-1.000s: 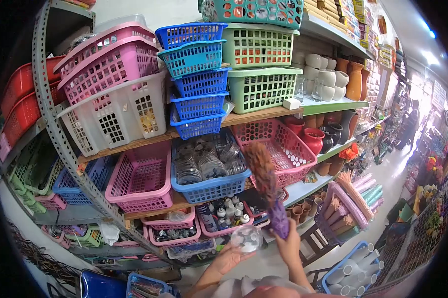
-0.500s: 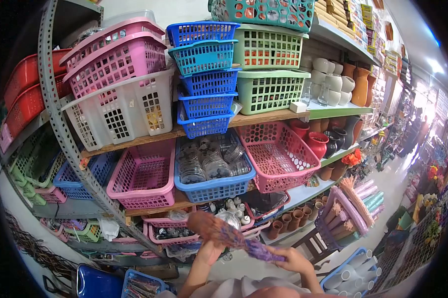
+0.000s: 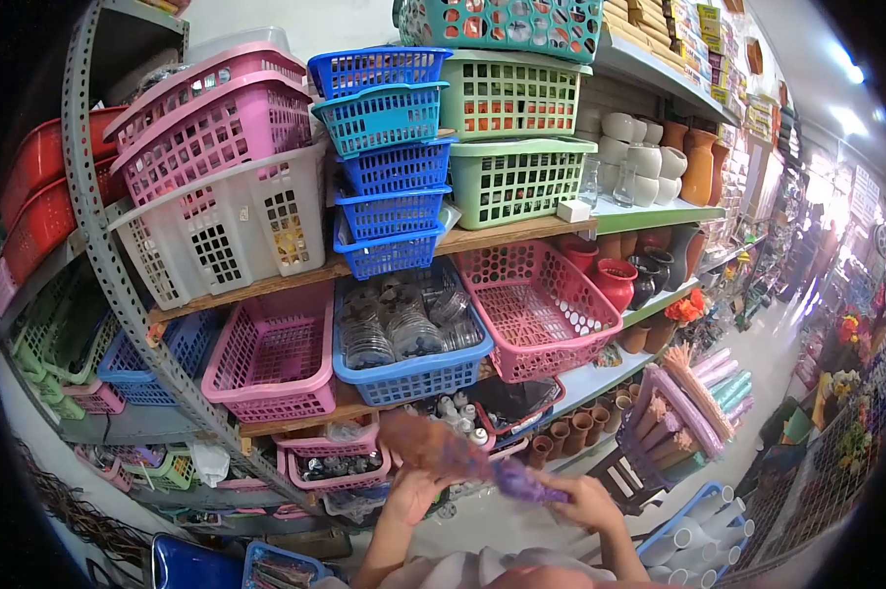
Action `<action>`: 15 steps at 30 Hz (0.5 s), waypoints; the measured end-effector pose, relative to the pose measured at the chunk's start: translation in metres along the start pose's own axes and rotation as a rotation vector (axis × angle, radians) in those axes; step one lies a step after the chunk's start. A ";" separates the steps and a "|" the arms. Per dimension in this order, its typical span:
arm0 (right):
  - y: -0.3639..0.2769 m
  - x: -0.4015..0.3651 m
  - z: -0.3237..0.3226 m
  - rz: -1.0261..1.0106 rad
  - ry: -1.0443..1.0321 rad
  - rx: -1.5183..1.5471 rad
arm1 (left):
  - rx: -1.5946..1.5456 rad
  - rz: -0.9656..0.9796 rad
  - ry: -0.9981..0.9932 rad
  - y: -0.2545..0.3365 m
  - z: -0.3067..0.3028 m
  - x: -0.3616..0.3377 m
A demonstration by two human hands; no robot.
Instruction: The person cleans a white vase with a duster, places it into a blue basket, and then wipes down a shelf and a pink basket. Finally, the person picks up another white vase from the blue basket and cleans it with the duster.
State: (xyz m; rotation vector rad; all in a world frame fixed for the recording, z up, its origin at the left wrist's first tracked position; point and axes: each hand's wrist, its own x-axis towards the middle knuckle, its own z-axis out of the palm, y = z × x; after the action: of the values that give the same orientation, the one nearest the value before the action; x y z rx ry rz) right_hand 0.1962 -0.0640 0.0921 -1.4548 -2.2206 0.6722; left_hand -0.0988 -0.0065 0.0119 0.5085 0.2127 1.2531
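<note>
A soft, shaggy duster [image 3: 441,454], brown at its thick end and purple at its narrow end, is held in front of me at a slant. My right hand [image 3: 588,504] is closed round the purple end. Under the brown part is my left hand [image 3: 418,499], its fingers curled against the duster and partly hidden behind it. Motion blurs the brown end. Just beyond it, on a lower shelf, stand a pink basket [image 3: 315,484] of small dark items and several small white bottles [image 3: 453,410].
Shelves ahead carry a blue basket [image 3: 413,385] of clear round lids, an empty-looking pink basket [image 3: 561,358] and stacked blue baskets [image 3: 392,172]. To my right are a purple basket of wrapped rolls [image 3: 693,417] and a blue crate of white vases [image 3: 698,535]. A metal post [image 3: 129,245] rises at left.
The shelves have shifted slightly left in view as my head turned. Both hands stay on the duster, whose brown end has swung a little and looks more blurred.
</note>
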 end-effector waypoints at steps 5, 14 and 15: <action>0.008 -0.006 -0.001 0.033 -0.148 0.318 | 0.013 0.015 0.051 -0.003 -0.016 0.005; 0.003 -0.008 0.013 -0.025 0.207 -0.029 | 1.054 0.356 0.124 -0.005 -0.022 0.015; -0.006 -0.009 0.008 -0.094 0.055 -0.073 | 0.583 0.188 0.069 -0.009 -0.059 0.019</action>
State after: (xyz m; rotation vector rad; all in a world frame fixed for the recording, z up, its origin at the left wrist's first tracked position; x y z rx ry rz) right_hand 0.1907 -0.0760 0.0884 -1.3761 -2.2770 0.5192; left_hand -0.1101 0.0244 -0.0417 1.0037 0.6094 1.3895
